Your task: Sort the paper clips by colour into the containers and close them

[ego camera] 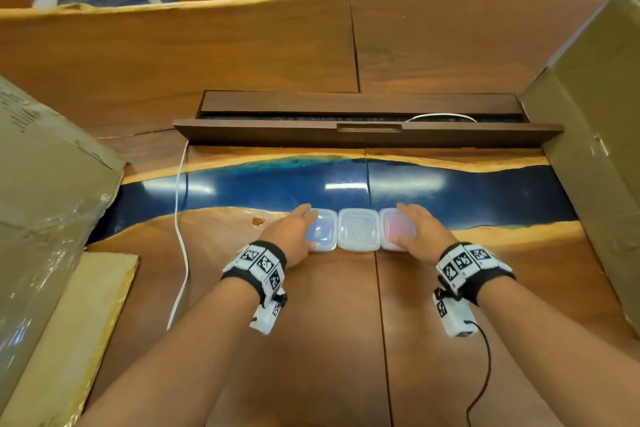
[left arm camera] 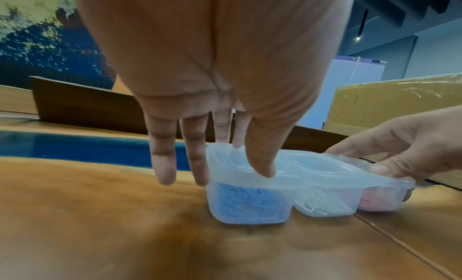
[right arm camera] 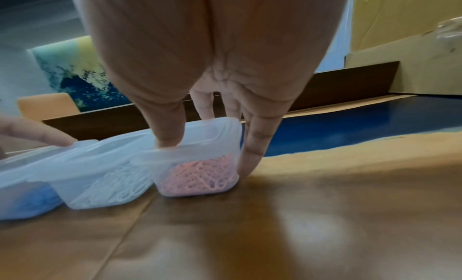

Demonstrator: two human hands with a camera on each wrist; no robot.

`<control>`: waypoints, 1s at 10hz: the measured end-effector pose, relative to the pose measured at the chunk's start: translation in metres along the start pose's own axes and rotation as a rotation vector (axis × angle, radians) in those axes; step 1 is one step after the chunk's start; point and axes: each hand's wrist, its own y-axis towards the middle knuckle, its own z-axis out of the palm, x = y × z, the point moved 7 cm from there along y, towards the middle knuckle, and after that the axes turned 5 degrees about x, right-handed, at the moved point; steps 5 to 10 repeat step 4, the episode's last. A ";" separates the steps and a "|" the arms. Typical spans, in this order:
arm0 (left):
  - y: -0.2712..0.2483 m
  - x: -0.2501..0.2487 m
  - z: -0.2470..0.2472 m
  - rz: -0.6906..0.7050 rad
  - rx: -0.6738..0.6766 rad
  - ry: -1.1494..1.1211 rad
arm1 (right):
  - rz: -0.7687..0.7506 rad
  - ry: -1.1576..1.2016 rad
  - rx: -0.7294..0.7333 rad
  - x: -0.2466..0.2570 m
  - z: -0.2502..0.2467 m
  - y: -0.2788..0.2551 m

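The wooden table (ego camera: 214,55), with its glossy blue strip running crosswise, fills most of the head view. Cardboard boxes (ego camera: 588,121) stand at both sides and hem in the working space. A dark wooden tray (ego camera: 367,130) lies beyond the blue strip, and a white cable (ego camera: 180,218) trails down the left.

Three small clear containers sit in a row, touching side to side, at the near edge of the blue strip. All three wear their lids, so the sorting looks finished and the closing nearly so. The blue container (left arm camera: 247,201) on the left holds blue paper clips, the middle container (ego camera: 358,234) holds white ones, and the pink container (right arm camera: 200,175) on the right holds pink ones.

The left hand (ego camera: 294,236) lies over the blue container with straight fingers spread. Its thumb presses the near edge of the lid, two fingers reach the far edge, and two hang down beside the outer wall. The right hand (ego camera: 424,236) mirrors it on the pink container: thumb on the near lid edge, fingers straight, one finger down the outer wall to the table. Neither hand pinches anything. Working from both ends, they probably press the lids home while keeping the row squeezed together and square.
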 end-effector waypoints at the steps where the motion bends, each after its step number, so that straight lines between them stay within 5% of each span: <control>1: -0.024 0.014 0.010 -0.018 -0.010 -0.030 | -0.027 0.002 0.050 0.011 0.022 -0.014; 3: -0.064 0.025 0.020 -0.086 -0.028 -0.107 | -0.075 0.029 0.076 0.022 0.043 -0.032; 4: -0.078 0.020 0.021 -0.088 -0.072 -0.135 | -0.038 0.123 -0.114 0.011 0.041 -0.050; 10: -0.078 0.020 0.021 -0.088 -0.072 -0.135 | -0.038 0.123 -0.114 0.011 0.041 -0.050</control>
